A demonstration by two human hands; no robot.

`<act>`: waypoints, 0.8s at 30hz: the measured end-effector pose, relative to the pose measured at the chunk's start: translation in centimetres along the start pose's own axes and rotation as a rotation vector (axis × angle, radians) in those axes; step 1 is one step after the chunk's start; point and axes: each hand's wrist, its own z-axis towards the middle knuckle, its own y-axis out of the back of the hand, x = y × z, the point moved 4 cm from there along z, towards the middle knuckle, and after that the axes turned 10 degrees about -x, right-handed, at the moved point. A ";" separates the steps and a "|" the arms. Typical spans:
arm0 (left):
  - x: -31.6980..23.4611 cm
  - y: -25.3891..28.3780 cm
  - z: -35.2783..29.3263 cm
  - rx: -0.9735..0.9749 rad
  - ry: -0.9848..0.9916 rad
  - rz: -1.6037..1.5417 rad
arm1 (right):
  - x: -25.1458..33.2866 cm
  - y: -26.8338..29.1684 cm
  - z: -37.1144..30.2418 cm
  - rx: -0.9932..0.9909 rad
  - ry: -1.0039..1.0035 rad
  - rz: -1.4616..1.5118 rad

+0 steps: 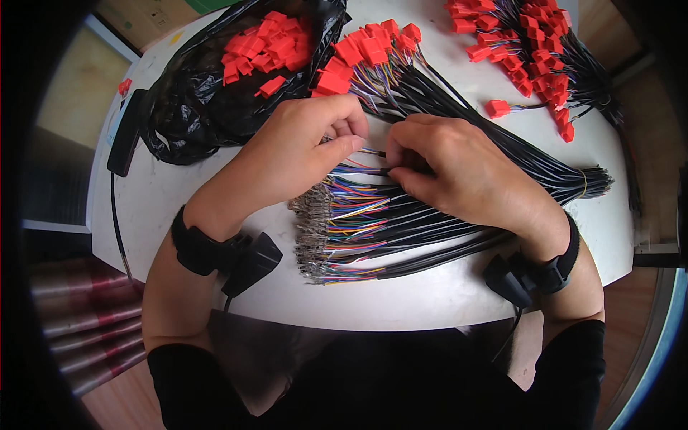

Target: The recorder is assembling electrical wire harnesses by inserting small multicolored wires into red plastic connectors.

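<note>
Both of my hands meet over a bundle of black cables on the white table. My left hand is closed in a pinch, thumb against curled fingers, at thin coloured wires beside the bundle's upper end. Opposite it, my right hand curls closed around a black cable, whose wires run across the gap between my hands. What lies inside the fingers is mostly hidden. Below my left hand, the bundle's stripped coloured wires end in a dense row of small metal terminals. A rubber band gathers the cables' far-right ends.
Loose red connector housings lie on a black plastic bag at the back left. Cables with red connectors fitted lie behind my hands. Another such bundle sits at the back right. A black device trails a cord at the left edge.
</note>
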 end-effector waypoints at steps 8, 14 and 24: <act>1.2 0.8 0.7 0.085 0.131 -0.168 | -0.5 0.3 0.4 -0.249 -0.206 0.355; 1.1 1.5 0.6 0.040 0.268 -0.468 | -0.3 0.4 0.7 -0.247 -0.178 0.222; 1.7 1.9 0.9 0.024 0.140 -0.444 | -1.1 -0.2 0.7 -0.303 -0.166 0.376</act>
